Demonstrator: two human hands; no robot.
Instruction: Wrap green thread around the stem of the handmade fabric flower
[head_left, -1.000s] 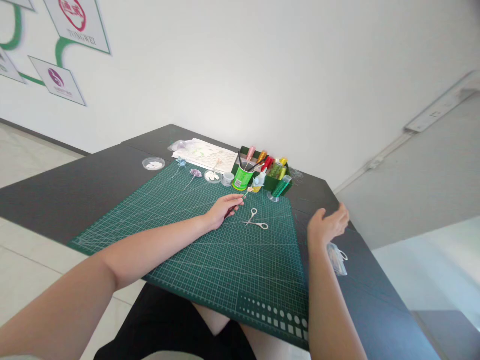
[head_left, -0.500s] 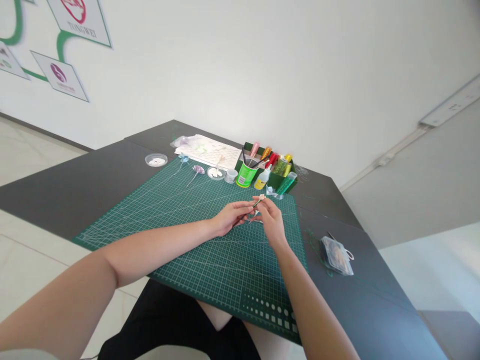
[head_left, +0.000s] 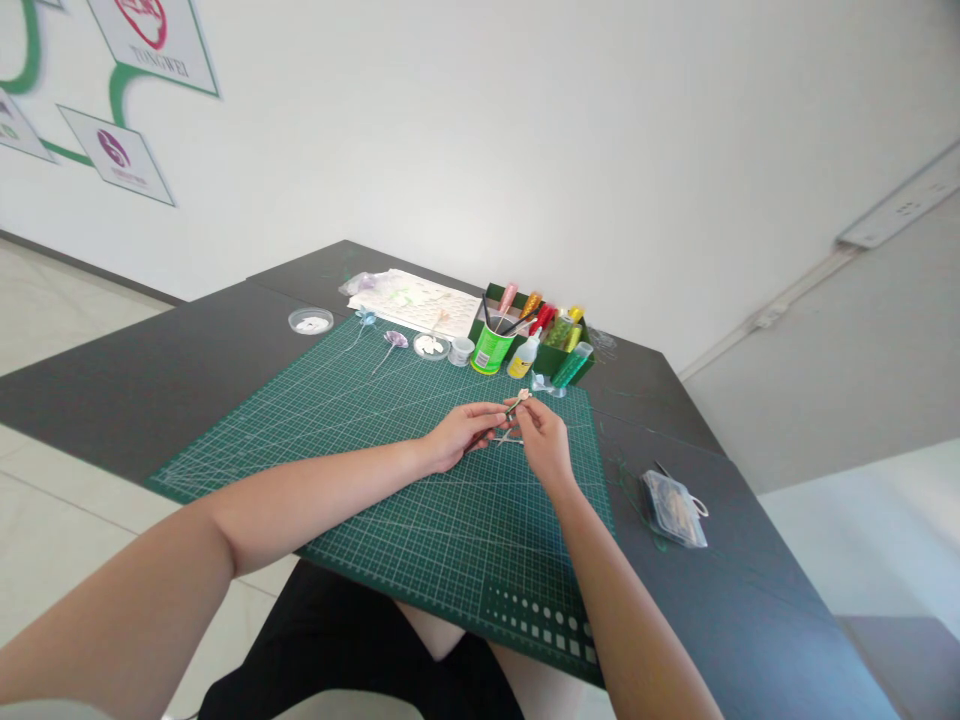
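Both hands meet over the far middle of the green cutting mat [head_left: 390,480]. My left hand [head_left: 459,434] pinches the stem of a small paper flower [head_left: 520,398], whose pale head points up and to the right. My right hand [head_left: 545,440] has its fingertips closed on the same flower near the head. A pair of white scissors lies on the mat under the hands, mostly hidden by them.
Past the hands stand a green cup [head_left: 489,349] with brushes, a glue bottle [head_left: 524,356] and a green box [head_left: 559,335] of glitter tubes. Small dishes [head_left: 310,321], finished flowers [head_left: 395,341] and paper sheets [head_left: 416,297] lie at the far left. A clear bag [head_left: 673,508] rests on the dark table [head_left: 150,370] at right.
My right hand came in from the table's right side near the clear bag and closed on the flower that my left hand holds. In the last half second little moved.
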